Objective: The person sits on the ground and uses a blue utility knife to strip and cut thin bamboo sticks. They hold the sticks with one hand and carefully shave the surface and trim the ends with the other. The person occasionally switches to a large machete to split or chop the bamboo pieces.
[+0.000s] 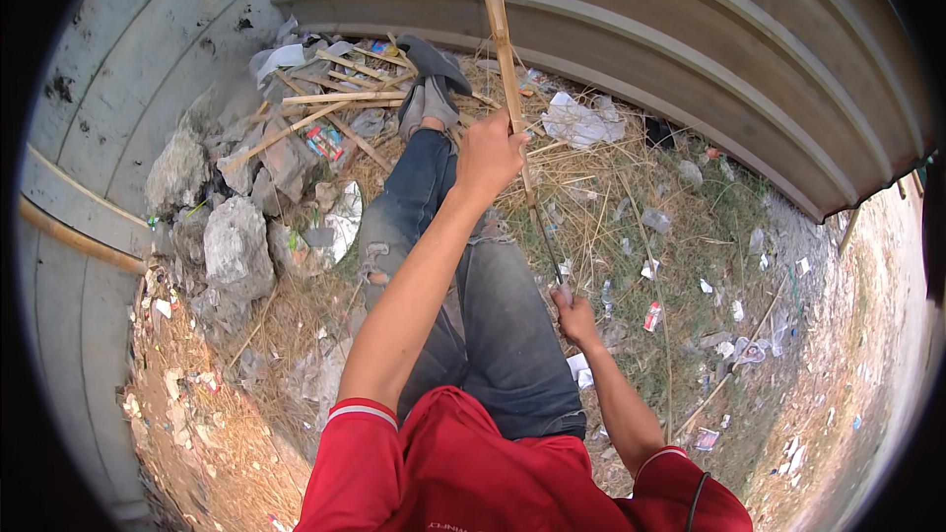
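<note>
My left hand (491,160) is closed round a split bamboo strip (503,49), whose pale upper end points up and away from me. Lower down and to the right, my right hand (574,318) grips the handle of a knife (544,236). Its thin dark blade slants up toward the lower end of the strip, close under my left hand. Blade and strip line up there; whether the edge is in the bamboo I cannot tell. My legs in worn jeans (517,325) stretch out beneath both hands.
Cut bamboo pieces (345,97) lie in a heap by my grey shoes (429,103). Rough rocks (238,246) sit to the left. A corrugated metal sheet (631,10) stands across the far side, a pale panel wall (108,89) on the left. Litter and dry grass (631,236) cover the ground.
</note>
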Demonstrator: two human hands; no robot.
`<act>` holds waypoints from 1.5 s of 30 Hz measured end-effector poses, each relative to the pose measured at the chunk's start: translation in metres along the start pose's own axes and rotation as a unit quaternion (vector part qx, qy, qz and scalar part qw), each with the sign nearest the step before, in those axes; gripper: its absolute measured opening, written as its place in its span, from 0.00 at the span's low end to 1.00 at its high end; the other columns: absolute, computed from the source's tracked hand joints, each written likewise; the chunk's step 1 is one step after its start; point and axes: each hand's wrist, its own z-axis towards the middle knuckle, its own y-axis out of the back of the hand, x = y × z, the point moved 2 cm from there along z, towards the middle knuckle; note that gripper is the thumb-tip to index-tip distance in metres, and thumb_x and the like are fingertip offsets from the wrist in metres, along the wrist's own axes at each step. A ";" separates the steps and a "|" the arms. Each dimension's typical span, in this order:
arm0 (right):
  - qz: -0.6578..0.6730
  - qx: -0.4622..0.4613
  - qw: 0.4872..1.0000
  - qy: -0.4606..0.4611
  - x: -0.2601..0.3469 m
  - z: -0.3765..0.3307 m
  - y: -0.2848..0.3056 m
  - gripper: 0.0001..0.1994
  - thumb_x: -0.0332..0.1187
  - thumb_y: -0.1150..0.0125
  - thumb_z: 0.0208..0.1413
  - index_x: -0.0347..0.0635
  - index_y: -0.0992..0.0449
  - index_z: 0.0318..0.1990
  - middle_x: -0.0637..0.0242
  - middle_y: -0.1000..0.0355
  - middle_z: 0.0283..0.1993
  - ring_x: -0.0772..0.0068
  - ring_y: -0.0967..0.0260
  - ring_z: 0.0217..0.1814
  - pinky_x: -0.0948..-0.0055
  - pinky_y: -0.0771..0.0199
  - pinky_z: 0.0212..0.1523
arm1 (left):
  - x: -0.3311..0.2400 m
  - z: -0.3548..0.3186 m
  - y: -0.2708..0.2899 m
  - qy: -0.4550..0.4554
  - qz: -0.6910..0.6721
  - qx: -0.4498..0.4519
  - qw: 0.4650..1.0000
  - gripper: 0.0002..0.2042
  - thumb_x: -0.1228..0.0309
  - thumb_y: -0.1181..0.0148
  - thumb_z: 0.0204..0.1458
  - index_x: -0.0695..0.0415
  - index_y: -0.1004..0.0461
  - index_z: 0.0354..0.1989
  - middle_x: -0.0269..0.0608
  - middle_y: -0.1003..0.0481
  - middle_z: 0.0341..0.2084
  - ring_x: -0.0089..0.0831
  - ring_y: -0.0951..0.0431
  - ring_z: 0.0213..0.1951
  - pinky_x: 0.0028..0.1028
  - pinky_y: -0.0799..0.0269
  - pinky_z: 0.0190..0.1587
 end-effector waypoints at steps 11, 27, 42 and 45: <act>0.519 0.220 0.813 -0.145 0.079 -0.054 0.035 0.19 0.49 0.40 0.67 0.48 0.34 0.31 0.78 0.44 0.16 0.81 0.46 0.13 0.71 0.37 0.18 | -0.002 0.019 -0.011 -0.003 0.003 -0.004 1.000 0.09 0.76 0.31 0.50 0.66 0.23 0.36 0.55 0.20 0.27 0.55 0.18 0.34 0.45 0.25 0.36; 0.302 0.192 0.912 -0.200 -0.040 0.019 0.007 0.22 0.55 0.44 0.66 0.45 0.30 0.30 0.71 0.38 0.16 0.73 0.36 0.16 0.69 0.37 0.19 | 0.001 0.027 -0.001 0.049 0.010 0.027 0.998 0.10 0.76 0.32 0.51 0.67 0.25 0.38 0.60 0.20 0.32 0.59 0.18 0.38 0.48 0.24 0.40; 0.143 -0.069 0.964 0.215 0.094 -0.075 0.009 0.19 0.42 0.38 0.66 0.35 0.28 0.29 0.63 0.35 0.20 0.71 0.37 0.23 0.65 0.36 0.26 | 0.016 0.016 0.005 0.056 0.017 -0.002 0.998 0.09 0.76 0.31 0.51 0.67 0.25 0.35 0.56 0.20 0.26 0.53 0.17 0.31 0.43 0.24 0.34; 0.154 0.002 0.985 0.083 0.029 -0.030 -0.007 0.22 0.47 0.36 0.64 0.37 0.28 0.28 0.65 0.35 0.19 0.71 0.37 0.19 0.66 0.36 0.22 | 0.017 0.018 -0.003 0.042 0.025 -0.009 0.999 0.10 0.76 0.32 0.51 0.67 0.25 0.38 0.57 0.20 0.27 0.54 0.17 0.32 0.44 0.24 0.35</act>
